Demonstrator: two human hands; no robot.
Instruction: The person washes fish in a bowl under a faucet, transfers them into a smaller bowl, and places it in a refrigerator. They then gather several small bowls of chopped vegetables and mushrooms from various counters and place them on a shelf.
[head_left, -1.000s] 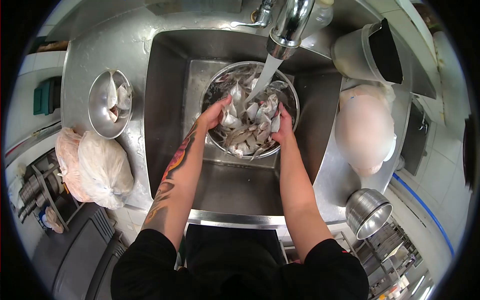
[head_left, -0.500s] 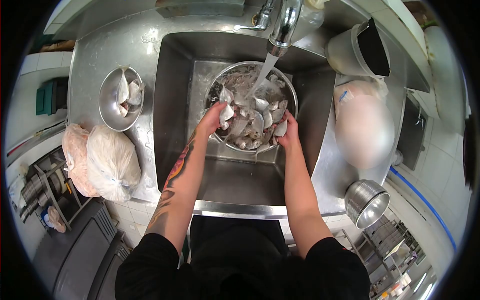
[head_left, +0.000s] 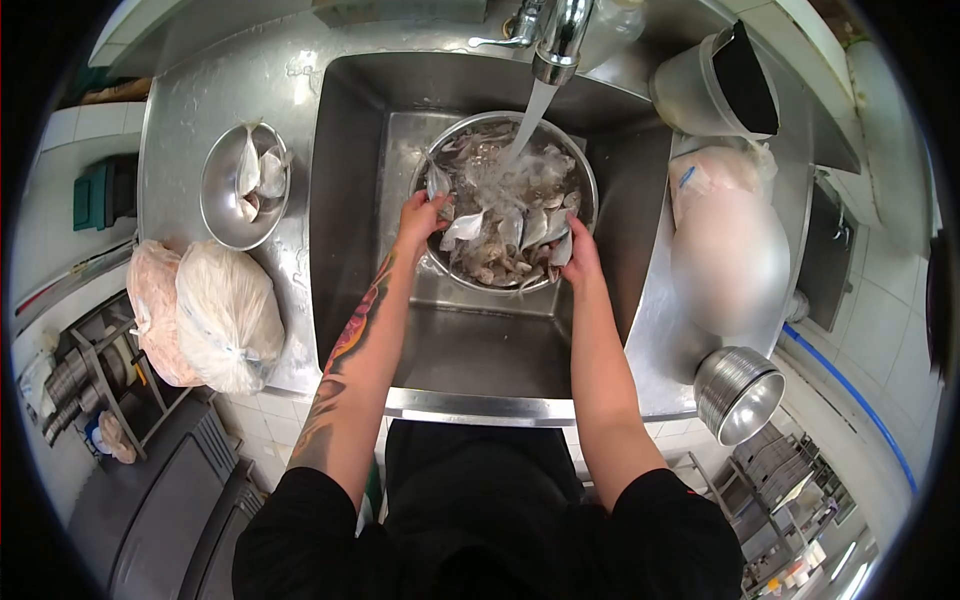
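Observation:
Water runs from the tap (head_left: 556, 50) into a round metal bowl (head_left: 592, 190) in the sink (head_left: 480, 350). Several silvery fish (head_left: 510, 225) lie in the bowl, partly under moving water. My left hand (head_left: 422, 218) is at the bowl's left side, fingers curled round a fish (head_left: 438, 182) that tilts up by the rim. At the right side, my right hand (head_left: 580, 250) has its fingers closed against a fish (head_left: 561, 248) at the edge of the pile.
A small metal bowl (head_left: 212, 205) with a few fish stands left of the sink, above two filled plastic bags (head_left: 230, 315) (head_left: 155, 310). On the right are a plastic bucket (head_left: 690, 90), another bag (head_left: 715, 180), a blurred round area and stacked metal bowls (head_left: 735, 395).
The fish in the bowl have shifted, with more water showing at the top. My left hand has moved slightly left and up. The whole view has shifted a little.

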